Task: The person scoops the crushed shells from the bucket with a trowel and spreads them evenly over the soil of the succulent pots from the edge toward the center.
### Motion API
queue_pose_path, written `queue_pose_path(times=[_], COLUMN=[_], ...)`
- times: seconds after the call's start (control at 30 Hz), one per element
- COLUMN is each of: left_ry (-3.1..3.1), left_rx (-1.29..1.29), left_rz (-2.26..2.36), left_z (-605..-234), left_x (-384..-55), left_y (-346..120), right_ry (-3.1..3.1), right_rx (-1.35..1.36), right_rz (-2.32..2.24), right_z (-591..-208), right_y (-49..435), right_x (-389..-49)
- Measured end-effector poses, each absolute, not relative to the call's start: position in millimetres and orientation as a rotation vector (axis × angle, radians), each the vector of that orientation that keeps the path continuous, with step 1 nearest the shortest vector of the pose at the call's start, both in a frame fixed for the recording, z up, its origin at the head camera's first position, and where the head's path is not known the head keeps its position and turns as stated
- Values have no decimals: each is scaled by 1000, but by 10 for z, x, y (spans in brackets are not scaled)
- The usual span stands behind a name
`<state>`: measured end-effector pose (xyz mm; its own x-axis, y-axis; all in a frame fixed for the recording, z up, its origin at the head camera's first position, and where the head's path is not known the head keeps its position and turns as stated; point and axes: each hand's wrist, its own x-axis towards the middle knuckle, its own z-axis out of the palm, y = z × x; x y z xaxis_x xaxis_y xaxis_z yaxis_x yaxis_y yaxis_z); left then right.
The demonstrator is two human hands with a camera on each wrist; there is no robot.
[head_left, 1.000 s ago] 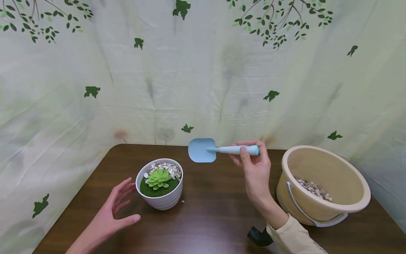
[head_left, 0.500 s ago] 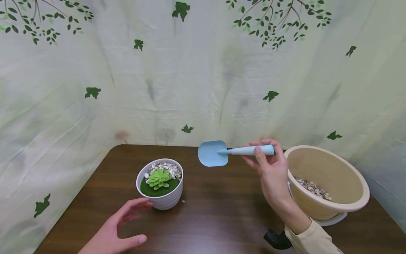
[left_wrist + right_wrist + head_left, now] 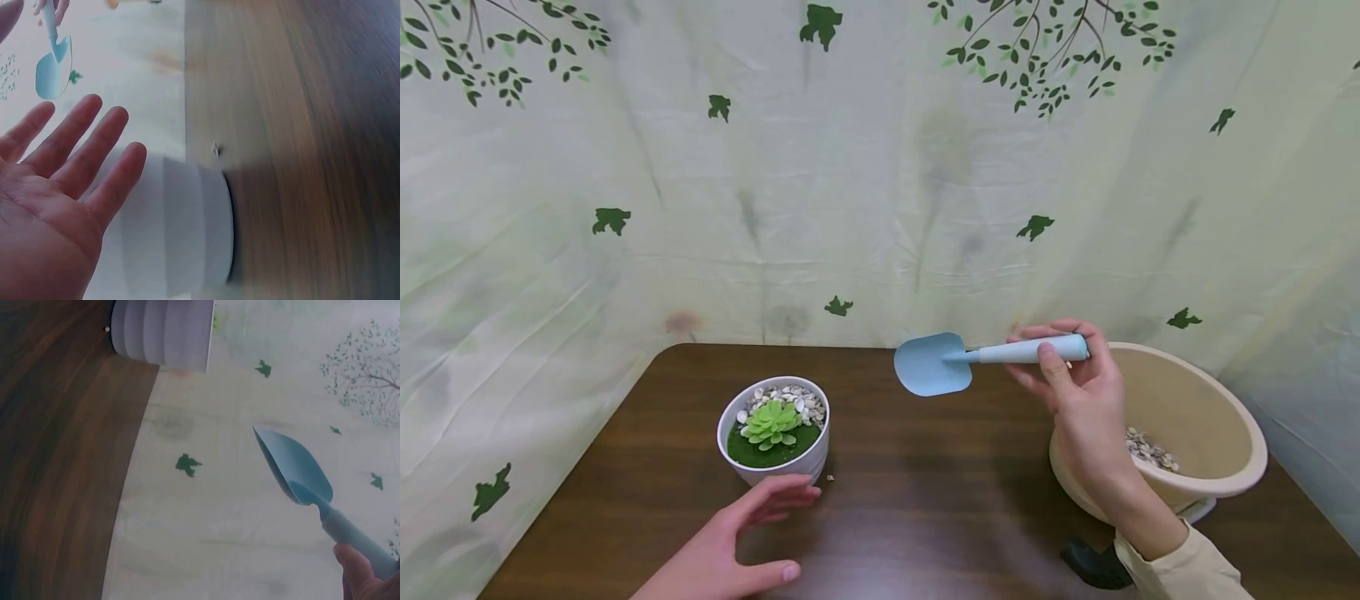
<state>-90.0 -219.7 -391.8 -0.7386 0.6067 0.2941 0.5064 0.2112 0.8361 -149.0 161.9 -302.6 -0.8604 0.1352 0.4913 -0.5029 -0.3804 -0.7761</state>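
My right hand (image 3: 1086, 400) grips a light blue garden trowel (image 3: 934, 364) by its pale handle, held up over the table with the blade pointing left. The blade (image 3: 294, 464) looks bare in the right wrist view. A white ribbed pot (image 3: 820, 454) stands on the left half of the table, holding a green succulent (image 3: 771, 423), green moss and pale pebbles. My left hand (image 3: 745, 533) is at the near side of this pot, fingers spread and relaxed, thumb apart. Its palm (image 3: 44, 231) shows bare in the left wrist view, overlapping the pot's wall (image 3: 181, 231).
Behind my right hand a large beige bucket (image 3: 1195, 375) with pebbles (image 3: 1150, 450) at its bottom stands on the brown table (image 3: 917, 533). One small pebble (image 3: 831, 478) lies beside the white pot. A leaf-printed curtain (image 3: 850, 167) hangs behind the table.
My right hand has carried the trowel to the right, in front of the bucket. The left hand has moved right, from the pot's left side to its near side.
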Motion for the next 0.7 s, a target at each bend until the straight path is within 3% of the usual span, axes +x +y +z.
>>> queue_pose_path(times=[0.7], left_ry=[2317], left_rx=[1012], left_rz=[1564], left_z=[-3865], left_x=[-1082], left_y=[-1511], right_ry=[-1443], right_rx=[565], right_rz=[2199], right_z=[-2810], right_y=[2185], right_x=[-1371])
